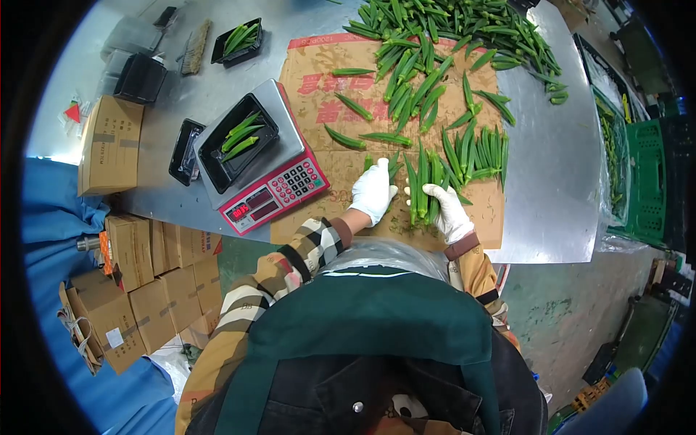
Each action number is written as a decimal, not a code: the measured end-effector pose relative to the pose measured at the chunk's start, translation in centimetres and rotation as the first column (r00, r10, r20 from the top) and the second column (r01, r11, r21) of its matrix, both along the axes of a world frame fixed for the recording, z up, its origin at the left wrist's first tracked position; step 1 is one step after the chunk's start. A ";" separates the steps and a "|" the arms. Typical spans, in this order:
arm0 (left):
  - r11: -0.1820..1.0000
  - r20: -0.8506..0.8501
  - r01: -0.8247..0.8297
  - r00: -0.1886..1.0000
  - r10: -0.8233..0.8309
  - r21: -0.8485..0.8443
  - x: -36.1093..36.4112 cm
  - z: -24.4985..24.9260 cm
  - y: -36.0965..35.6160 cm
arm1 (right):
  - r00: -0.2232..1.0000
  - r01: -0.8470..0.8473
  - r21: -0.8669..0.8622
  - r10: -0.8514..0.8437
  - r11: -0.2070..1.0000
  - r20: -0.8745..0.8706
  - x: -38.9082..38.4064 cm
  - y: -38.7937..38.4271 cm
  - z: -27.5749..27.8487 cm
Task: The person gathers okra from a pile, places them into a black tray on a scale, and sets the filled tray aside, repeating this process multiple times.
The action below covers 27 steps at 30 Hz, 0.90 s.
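Note:
My left hand (372,193), in a white glove, is curled over okra pods (394,165) whose ends show past its fingers; most of what lies under the palm is hidden. Beside it, my right hand (448,213), also white-gloved, has its thumb and fingers round a small bunch of okra (423,185), the pods side by side and pointing away from me. A row of okra pods (482,154) lies just right of that bunch on the flattened cardboard (319,156). Single okra pods (354,106) are scattered farther up the sheet.
A red-edged digital scale (290,181) stands left, bearing a black tray (217,161) with several okra pods. Another black tray (219,51) with okra sits behind. A large okra heap (464,22) covers the far side. Cardboard boxes (111,145) and a green crate (645,181) flank the table.

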<state>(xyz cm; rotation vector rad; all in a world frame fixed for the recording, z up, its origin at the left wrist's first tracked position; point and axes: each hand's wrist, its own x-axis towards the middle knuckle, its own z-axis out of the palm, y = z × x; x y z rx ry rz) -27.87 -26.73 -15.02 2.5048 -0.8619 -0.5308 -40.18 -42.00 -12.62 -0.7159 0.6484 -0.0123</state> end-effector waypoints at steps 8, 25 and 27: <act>0.969 -0.169 -0.229 0.963 0.212 -0.089 1.7 3.4 1.1 | 0.992 0.070 -0.083 -0.078 0.994 -0.096 -2.1 -0.9 -0.8; 0.748 -0.984 -0.642 0.059 -0.169 -0.167 2.7 5.5 3.8 | 0.999 -0.042 0.079 0.041 0.996 0.015 -0.1 2.4 0.7; 0.670 -0.908 -0.709 -0.101 -0.406 -0.221 2.5 6.3 3.9 | 1.000 -0.005 0.205 -0.001 0.979 0.030 0.0 2.5 0.9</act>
